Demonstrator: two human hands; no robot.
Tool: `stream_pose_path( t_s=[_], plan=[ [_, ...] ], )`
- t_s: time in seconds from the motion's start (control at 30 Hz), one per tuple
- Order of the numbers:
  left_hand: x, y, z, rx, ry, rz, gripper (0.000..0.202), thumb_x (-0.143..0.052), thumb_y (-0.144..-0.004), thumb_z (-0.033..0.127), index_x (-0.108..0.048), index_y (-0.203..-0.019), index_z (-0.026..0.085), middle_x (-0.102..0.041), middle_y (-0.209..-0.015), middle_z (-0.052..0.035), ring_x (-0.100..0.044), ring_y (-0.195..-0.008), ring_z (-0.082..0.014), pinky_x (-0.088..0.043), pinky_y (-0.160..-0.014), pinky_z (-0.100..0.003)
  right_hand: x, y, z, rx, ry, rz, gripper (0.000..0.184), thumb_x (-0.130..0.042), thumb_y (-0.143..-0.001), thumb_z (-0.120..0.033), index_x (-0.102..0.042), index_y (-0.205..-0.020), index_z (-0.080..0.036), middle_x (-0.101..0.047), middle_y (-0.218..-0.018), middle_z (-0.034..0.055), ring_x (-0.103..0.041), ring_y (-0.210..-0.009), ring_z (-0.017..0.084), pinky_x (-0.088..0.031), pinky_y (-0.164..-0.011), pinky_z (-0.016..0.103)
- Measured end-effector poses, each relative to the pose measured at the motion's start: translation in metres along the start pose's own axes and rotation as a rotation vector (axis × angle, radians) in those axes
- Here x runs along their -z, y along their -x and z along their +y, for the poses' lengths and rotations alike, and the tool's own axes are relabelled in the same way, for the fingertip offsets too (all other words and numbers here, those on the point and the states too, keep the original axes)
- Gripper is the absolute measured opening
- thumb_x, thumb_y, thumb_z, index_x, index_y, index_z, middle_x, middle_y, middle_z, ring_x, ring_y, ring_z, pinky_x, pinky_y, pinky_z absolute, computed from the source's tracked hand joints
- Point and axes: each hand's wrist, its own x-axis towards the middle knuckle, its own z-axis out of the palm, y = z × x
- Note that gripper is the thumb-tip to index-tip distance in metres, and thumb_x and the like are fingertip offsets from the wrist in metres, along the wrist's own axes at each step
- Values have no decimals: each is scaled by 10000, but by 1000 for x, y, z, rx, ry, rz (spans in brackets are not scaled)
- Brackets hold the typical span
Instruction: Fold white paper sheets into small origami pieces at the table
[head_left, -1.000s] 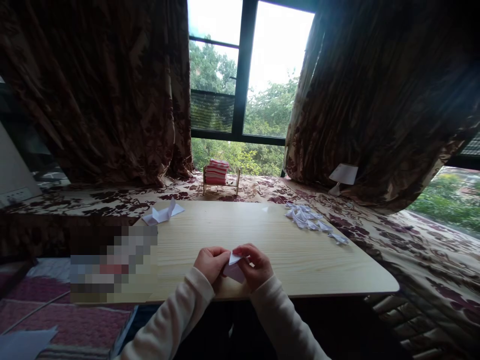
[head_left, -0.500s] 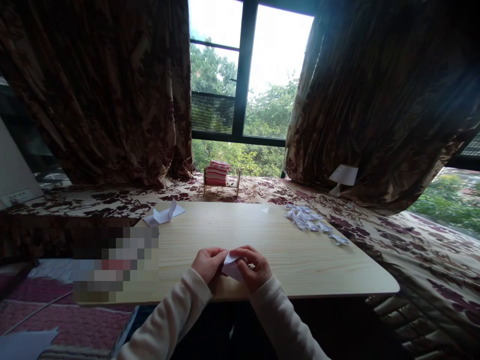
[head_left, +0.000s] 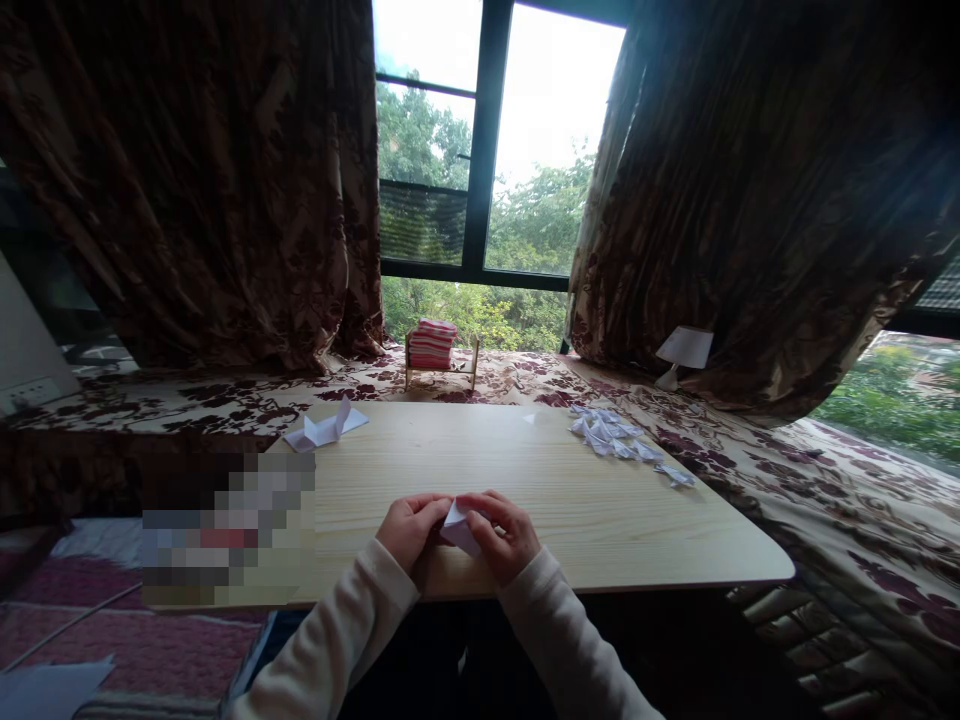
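Observation:
A small piece of folded white paper (head_left: 460, 530) is held between my two hands, just above the near edge of the wooden table (head_left: 630, 530). My left hand (head_left: 411, 530) pinches its left side with thumb and fingers. On the other side my right hand (head_left: 504, 532) grips it, thumb pressed to the front face and fingers curled over the top. Parts of the paper are hidden behind the fingers. At the table's far right lies a cluster of several folded white paper pieces (head_left: 611, 437).
Creased white sheets (head_left: 326, 430) stand at the table's far left. A tiny paper scrap (head_left: 530, 419) lies at the back. Beyond the table are a small rack with folded pink striped cloths (head_left: 432, 345) and a white lamp (head_left: 684, 350). The near left corner is blurred out.
My right thumb has shifted slightly on the folded paper, and more of its front face shows. Both hands keep their hold. The whole view has moved a little.

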Motion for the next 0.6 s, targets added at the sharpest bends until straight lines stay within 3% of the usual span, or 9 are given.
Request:
stream_pose_path(
  t_s=[0.17,0.33,0.53,0.6],
  plan=[
    [-1,3,0,-26,1,-38,256,-631,-646,332,-689,-752,107,-663,-652,-50,-574,-612,-154,-452,-572,-247,0,0,1,16,-12,-3,237,-475,-760,-159,-668,-889,-202,-637,-820,65,-590,-761,182,-474,-667,277],
    [-1,4,2,-28,-33,-35,285,-684,-601,281,-682,-820,100,-688,-728,-70,-602,-671,-171,-459,-637,-260,2,1,-1,15,-25,-22,246,-452,-797,-221,-671,-906,-189,-636,-833,73,-583,-780,187,-463,-676,287],
    [-1,3,-1,-47,-50,34,304,-702,-576,292,-679,-815,104,-694,-724,-67,-615,-661,-179,-472,-604,-260,5,-2,9,-282,-193,53,368,-445,-795,-408,-641,-954,-141,-647,-760,73,-551,-608,152,-441,-518,249],
    [-1,3,-2,-55,-53,51,315,-704,-576,301,-679,-824,108,-696,-733,-62,-617,-681,-182,-477,-613,-258,5,-3,9,-285,-168,37,376,-448,-789,-437,-663,-863,-137,-628,-686,57,-519,-569,141,-413,-495,237]
  ],
)
